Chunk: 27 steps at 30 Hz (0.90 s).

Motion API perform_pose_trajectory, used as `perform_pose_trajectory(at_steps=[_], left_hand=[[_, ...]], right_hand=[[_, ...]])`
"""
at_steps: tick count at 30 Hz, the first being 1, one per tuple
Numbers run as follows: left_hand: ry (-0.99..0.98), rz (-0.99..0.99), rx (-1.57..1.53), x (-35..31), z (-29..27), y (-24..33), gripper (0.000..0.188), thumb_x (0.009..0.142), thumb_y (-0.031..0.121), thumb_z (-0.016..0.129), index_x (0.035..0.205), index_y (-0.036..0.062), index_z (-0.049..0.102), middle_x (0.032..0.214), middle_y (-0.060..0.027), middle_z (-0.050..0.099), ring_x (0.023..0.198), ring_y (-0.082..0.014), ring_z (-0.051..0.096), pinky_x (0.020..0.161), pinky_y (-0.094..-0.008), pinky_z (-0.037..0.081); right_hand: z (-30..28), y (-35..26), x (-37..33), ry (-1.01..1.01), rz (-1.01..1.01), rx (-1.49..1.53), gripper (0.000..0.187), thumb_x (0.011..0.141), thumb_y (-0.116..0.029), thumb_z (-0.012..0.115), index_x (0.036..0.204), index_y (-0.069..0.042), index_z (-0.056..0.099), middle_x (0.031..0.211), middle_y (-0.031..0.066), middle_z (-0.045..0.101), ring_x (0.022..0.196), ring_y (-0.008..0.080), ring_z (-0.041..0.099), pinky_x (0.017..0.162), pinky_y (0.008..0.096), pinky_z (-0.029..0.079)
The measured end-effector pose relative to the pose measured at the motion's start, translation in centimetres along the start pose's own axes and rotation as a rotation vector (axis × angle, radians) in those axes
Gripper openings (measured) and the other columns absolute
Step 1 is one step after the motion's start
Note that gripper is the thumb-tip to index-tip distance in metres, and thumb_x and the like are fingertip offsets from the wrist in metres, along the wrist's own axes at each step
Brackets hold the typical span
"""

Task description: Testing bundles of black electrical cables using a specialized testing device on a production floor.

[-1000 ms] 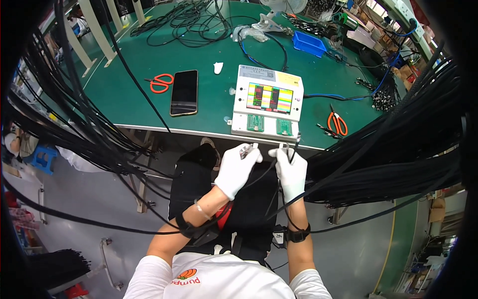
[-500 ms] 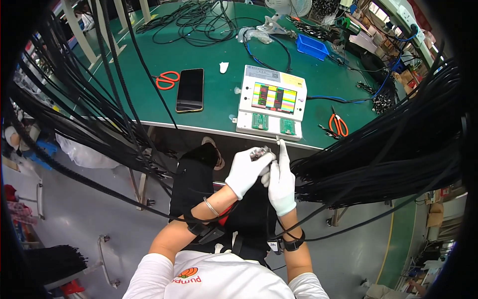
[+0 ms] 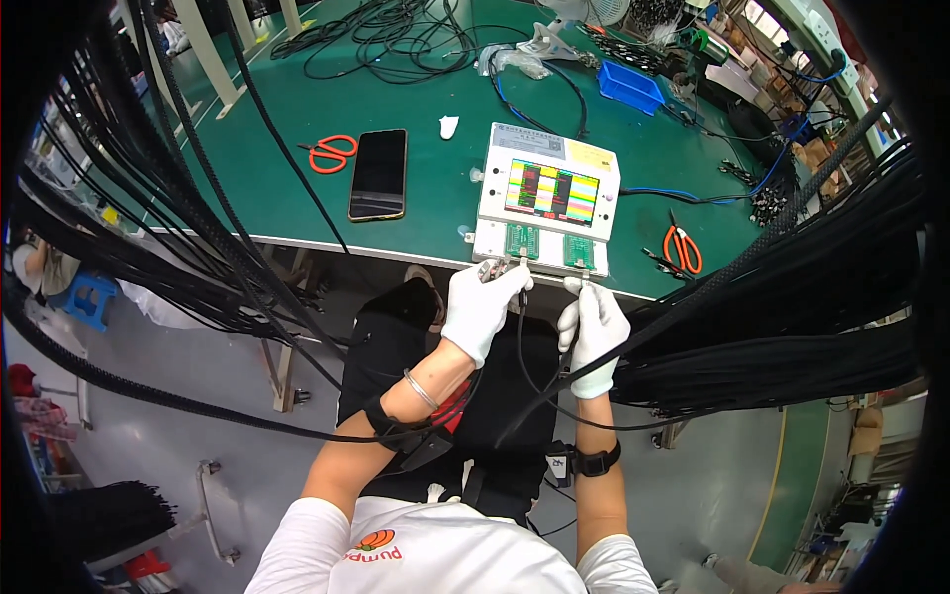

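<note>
A white cable tester (image 3: 550,188) with a lit colour screen stands at the near edge of the green table. On its front ledge sit two green circuit boards, the left board (image 3: 522,241) and the right board (image 3: 579,252). My left hand (image 3: 480,309), in a white glove, pinches a cable connector (image 3: 523,263) against the front of the left board; small metallic pieces show between its other fingers. My gloved right hand (image 3: 599,335) is closed on another connector (image 3: 585,282) at the right board. Whether either connector is fully seated I cannot tell. A black cable (image 3: 522,342) hangs below my left hand.
Left of the tester lie a black phone (image 3: 379,174) and orange-handled scissors (image 3: 332,153). Orange-handled cutters (image 3: 682,249) lie to its right. Behind are a blue tray (image 3: 631,88) and coiled black cables (image 3: 396,40). Thick bundles of black cables (image 3: 752,327) hang at both sides.
My hands have moved apart and up to the tester. Each now holds a connector at one of the boards; before, they were together below the table edge.
</note>
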<state>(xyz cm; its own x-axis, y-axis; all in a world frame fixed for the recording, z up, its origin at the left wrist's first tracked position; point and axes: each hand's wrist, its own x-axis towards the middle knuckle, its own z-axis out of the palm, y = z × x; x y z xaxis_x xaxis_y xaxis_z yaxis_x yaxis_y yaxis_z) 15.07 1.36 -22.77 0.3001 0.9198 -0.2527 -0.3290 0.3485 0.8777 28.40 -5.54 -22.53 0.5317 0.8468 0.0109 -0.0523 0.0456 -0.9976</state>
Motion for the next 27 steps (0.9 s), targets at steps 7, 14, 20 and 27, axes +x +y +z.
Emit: perform_pose_trajectory(at_steps=[7, 14, 20, 27], left_hand=[[0.025, -0.052, -0.098, -0.2, -0.2, 0.2, 0.017, 0.086, 0.016, 0.068, 0.072, 0.0066, 0.067, 0.054, 0.0061, 0.051, 0.039, -0.0017, 0.035, 0.037, -0.0205, 0.021], [0.015, -0.016, -0.089, -0.2, 0.1, 0.3, 0.016, 0.087, 0.017, 0.068, 0.074, 0.0063, 0.067, 0.054, 0.0054, 0.051, 0.038, -0.0015, 0.035, 0.037, -0.0201, 0.021], [0.075, -0.035, -0.202, 0.0, 0.8, -0.3, 0.012, 0.087, 0.015, 0.068, 0.080, 0.0055, 0.066, 0.059, 0.0021, 0.058, 0.038, -0.0016, 0.036, 0.036, -0.0201, 0.021], [0.145, -0.034, -0.333, -0.2, 2.1, -0.5, 0.009, 0.090, 0.013, 0.066, 0.086, 0.0054, 0.066, 0.066, -0.0037, 0.065, 0.037, -0.0025, 0.036, 0.035, -0.0210, 0.020]], right_hand=[[0.0, 0.4, 0.0, -0.028, -0.007, -0.067, 0.023, 0.098, -0.017, 0.055, 0.103, 0.002, 0.066, 0.059, 0.0007, 0.055, 0.044, 0.0042, 0.045, 0.041, 0.0183, 0.033], [-0.1, 0.3, 0.2, -0.053, 0.000, -0.043, 0.021, 0.095, -0.015, 0.058, 0.103, 0.002, 0.067, 0.056, 0.0005, 0.053, 0.043, 0.0043, 0.043, 0.041, 0.0189, 0.032], [-0.5, 0.8, 1.0, -0.104, 0.084, 0.108, 0.024, 0.097, -0.018, 0.054, 0.099, 0.003, 0.066, 0.054, 0.0005, 0.050, 0.041, 0.0060, 0.040, 0.039, 0.0206, 0.030], [-0.9, 1.0, 1.5, -0.165, 0.252, 0.431, 0.028, 0.098, -0.021, 0.049, 0.096, 0.002, 0.064, 0.054, 0.0002, 0.046, 0.039, 0.0082, 0.038, 0.037, 0.0218, 0.029]])
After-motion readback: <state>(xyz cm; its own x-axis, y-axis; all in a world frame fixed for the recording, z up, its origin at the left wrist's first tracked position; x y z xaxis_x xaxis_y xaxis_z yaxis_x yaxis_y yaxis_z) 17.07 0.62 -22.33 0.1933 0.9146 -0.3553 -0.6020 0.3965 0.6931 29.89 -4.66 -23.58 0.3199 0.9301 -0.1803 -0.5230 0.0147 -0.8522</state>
